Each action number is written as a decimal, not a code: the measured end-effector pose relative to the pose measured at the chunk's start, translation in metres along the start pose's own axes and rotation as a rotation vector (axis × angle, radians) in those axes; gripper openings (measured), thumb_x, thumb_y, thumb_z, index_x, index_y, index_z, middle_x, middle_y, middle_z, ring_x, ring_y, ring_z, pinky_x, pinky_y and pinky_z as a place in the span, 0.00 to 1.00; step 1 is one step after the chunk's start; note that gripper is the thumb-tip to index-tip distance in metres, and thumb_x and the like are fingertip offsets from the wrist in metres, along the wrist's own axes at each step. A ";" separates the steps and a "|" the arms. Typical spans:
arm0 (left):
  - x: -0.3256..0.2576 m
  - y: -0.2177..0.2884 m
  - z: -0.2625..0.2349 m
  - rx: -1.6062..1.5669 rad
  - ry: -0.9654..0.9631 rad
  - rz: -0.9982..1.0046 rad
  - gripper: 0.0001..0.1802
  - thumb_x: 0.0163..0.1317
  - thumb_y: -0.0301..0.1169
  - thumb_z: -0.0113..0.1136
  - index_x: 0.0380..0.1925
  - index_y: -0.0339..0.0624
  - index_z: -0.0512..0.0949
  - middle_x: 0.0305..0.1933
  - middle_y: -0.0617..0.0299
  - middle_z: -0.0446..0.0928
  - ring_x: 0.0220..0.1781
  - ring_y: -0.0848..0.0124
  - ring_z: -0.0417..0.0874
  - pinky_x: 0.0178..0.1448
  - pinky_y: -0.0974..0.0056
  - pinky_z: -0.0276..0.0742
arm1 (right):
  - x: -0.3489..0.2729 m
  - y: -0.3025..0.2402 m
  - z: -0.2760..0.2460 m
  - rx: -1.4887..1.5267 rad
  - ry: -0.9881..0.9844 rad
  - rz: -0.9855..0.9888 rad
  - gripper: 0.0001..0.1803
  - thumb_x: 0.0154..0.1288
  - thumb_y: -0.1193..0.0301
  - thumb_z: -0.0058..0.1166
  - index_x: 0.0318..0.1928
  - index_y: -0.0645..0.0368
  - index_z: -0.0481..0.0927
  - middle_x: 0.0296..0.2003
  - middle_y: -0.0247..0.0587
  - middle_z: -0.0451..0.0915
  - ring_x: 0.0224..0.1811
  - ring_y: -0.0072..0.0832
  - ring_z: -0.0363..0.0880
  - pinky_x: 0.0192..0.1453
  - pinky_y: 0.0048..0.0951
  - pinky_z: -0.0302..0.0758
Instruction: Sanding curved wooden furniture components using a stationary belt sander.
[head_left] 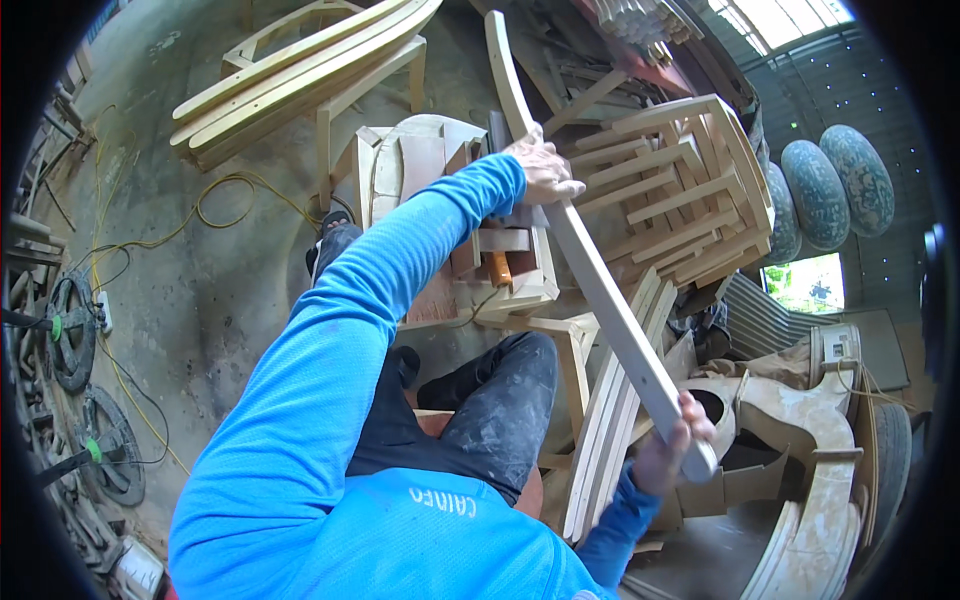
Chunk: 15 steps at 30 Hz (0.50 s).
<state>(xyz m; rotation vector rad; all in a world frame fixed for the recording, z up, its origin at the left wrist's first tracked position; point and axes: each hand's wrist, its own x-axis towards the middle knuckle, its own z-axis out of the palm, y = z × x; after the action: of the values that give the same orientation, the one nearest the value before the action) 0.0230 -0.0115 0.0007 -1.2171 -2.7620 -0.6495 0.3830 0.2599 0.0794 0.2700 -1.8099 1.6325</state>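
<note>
A long, curved wooden bar (608,290) slants from the upper middle down to the lower right, held in both hands. My left hand (545,172) reaches across and closes round it above its middle. Close to its lower end, my right hand (672,447) grips it, with the fingertips showing on the far edge. Below my left hand, a power tool with an orange handle (499,268) sits on a low wooden workbench (432,298); part of the tool is hidden behind the bar and my left hand.
Curved wooden lengths (300,75) lie on a stand at the far left. Slatted wooden frames (690,190) are stacked to the right, beside long strips (620,410). Carved wooden parts (800,420) stand lower right. A yellow cable (225,180) loops across the floor.
</note>
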 end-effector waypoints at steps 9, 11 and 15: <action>-0.077 0.257 0.031 -0.408 0.630 0.179 0.21 0.72 0.47 0.51 0.28 0.51 0.87 0.30 0.61 0.83 0.38 0.63 0.80 0.62 0.50 0.67 | -0.027 -0.282 -0.123 -0.385 0.114 -0.248 0.10 0.67 0.71 0.61 0.42 0.53 0.71 0.37 0.35 0.73 0.39 0.36 0.75 0.52 0.44 0.75; -0.090 0.284 0.018 -0.530 0.706 0.162 0.18 0.69 0.44 0.55 0.25 0.47 0.83 0.27 0.61 0.77 0.38 0.60 0.77 0.65 0.50 0.66 | -0.017 -0.319 -0.122 -0.367 -0.086 -0.383 0.10 0.67 0.72 0.60 0.43 0.53 0.71 0.36 0.35 0.73 0.37 0.34 0.72 0.49 0.44 0.75; -0.083 0.269 -0.002 -0.621 0.762 0.196 0.18 0.69 0.42 0.54 0.24 0.45 0.80 0.26 0.59 0.75 0.38 0.58 0.76 0.65 0.47 0.67 | 0.004 -0.350 -0.096 -0.332 -0.424 -0.461 0.11 0.67 0.72 0.60 0.44 0.52 0.70 0.35 0.36 0.72 0.34 0.33 0.69 0.45 0.44 0.74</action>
<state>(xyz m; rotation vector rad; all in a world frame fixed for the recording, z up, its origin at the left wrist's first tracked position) 0.2725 0.0922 0.0799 -0.9815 -1.8340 -1.6093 0.6109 0.2839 0.3605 0.8605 -2.0917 0.9848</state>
